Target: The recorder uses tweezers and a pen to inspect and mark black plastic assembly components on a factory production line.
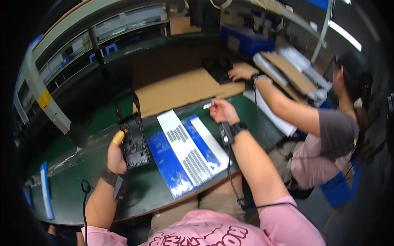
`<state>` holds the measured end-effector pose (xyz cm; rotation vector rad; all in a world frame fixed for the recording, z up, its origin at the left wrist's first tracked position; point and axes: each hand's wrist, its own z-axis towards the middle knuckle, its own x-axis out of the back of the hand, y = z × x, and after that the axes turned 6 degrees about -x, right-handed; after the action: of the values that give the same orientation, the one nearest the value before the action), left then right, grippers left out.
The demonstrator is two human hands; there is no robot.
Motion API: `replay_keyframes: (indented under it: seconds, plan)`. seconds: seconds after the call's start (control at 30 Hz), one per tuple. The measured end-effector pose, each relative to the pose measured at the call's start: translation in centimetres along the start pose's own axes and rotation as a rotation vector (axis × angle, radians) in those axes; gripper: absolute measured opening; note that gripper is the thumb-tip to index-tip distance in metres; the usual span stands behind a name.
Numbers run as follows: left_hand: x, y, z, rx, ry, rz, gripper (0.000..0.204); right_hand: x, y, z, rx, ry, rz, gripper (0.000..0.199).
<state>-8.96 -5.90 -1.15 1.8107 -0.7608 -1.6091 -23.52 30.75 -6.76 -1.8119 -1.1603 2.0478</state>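
My left hand (117, 153), with a yellow cover on one finger, is closed on the edge of a black plastic housing (135, 141). The housing is tilted, its ribbed inner side showing. Over the table, my right hand (224, 111) pinches a small whitish strip (208, 105) between its fingertips; its exact kind is too blurred to tell. Between my hands a white sheet with rows of small grey labels (197, 166) lies on a blue glossy plastic sheet (162, 158).
A brown cardboard sheet (172, 92) covers the table's far part. At right, a co-worker (328, 131) reaches a hand to another black part (219, 71). White sheets (275, 115) lie near that person. A blue bin (246, 41) stands behind. Cables hang from both my wrists.
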Motion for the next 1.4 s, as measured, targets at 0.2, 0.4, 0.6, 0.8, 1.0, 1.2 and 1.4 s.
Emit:
replay_keyframes:
  seconds: [0.2, 0.4, 0.6, 0.8, 1.0, 1.2, 1.4]
  plan:
    - [1.6, 1.0, -1.4, 0.122, 0.003, -0.252, 0.033, -1.2, 0.5, -1.2, 0.019, 0.159, -0.085, 0.01]
    - [3.5, -0.1, -0.7, 0.06, 0.022, -0.222, 0.028, -1.7, 1.2, -0.3, 0.121, 0.188, -0.095, 0.008]
    - [2.3, -0.4, -0.5, -0.06, -0.009, -0.181, 0.028, -9.6, 3.0, -3.5, 0.335, 0.243, -0.406, 0.005]
    - [0.3, -0.7, 0.7, 0.058, -0.002, -0.304, 0.024, -11.7, 6.0, -5.1, 0.109, 0.27, -0.642, 0.006]
    - [-4.2, -0.5, 3.0, 0.159, -0.093, -0.215, 0.028, -10.4, 5.4, -6.8, 0.066, 0.348, -0.605, 0.01]
    - [-5.5, -2.8, 3.8, 0.157, -0.132, -0.12, 0.038, -10.5, 5.3, -7.2, 0.028, 0.338, -0.669, 0.01]
    - [-4.6, -3.6, 4.0, 0.141, -0.105, -0.131, 0.048, -10.2, 5.3, -6.2, -0.036, 0.381, -0.731, 0.008]
